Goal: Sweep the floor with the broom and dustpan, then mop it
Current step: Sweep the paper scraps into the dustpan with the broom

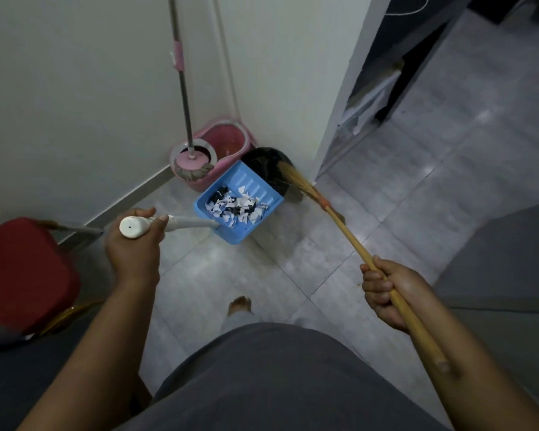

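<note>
Left hand (133, 244): fingers and thumb curled round the white capped end of the dustpan handle (187, 223), thumb lying along the top of the shaft. The grey handle runs forward and to the right from this grip to the blue dustpan (231, 236). The pan is tilted with its open lip toward the far corner. It appears to be raised off the tiles, though the overhead view does not settle this. A heap of torn white and black paper scraps (237, 208) lies in the middle of the pan.

Right hand (386, 287): fingers wrapped tightly round the wooden shaft of the broom (349, 234), with the butt end passing back along the forearm. The shaft slopes forward and left to an orange binding. Beyond that, the straw bristles (296, 178) rest over the rim of a black-lined bin (262, 161). The far lip of the dustpan lies just beside this bin.

Background: left of the bin and against the wall corner stands a pink bucket (231, 140). The mop (191, 169) sits with its head in the bucket's round wringer and its pole upright. A red chair (22, 272) is at the left edge, and a white door frame (339, 104) is to the right. One bare foot (239, 304) stands on the grey tiled floor (293, 269).
</note>
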### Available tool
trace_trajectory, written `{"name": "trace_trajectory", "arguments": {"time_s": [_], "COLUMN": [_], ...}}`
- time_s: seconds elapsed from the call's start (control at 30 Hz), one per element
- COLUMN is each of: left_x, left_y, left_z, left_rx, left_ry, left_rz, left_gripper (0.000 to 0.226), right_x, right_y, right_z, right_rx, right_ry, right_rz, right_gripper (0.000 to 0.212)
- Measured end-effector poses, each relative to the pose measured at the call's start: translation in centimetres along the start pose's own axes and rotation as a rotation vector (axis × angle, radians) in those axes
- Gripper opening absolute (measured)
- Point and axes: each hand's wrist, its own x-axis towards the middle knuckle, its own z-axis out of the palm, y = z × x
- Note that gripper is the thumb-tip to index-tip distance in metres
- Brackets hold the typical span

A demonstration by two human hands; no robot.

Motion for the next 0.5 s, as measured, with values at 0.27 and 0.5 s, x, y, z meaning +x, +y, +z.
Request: {"name": "trace_trajectory", "arguments": {"time_s": [0.27, 0.5], "left_x": [8.2, 13.3], "left_y": [1.9, 3.6], "left_z": [1.7, 5.6], "left_rx": [-0.008, 0.148], "left_ry": [-0.183, -0.318], "left_rz": [0.054, 0.185], "left_gripper": [0.028, 0.030], "right_x": [1.3, 1.4], "right_y": [2.8, 5.0], "right_z": [4.4, 6.2], "right_rx": [0.179, 0.254], "right_ry": [0.010, 0.051], "right_rz": [-0.044, -0.085], "right_gripper": [0.034, 0.031]}}
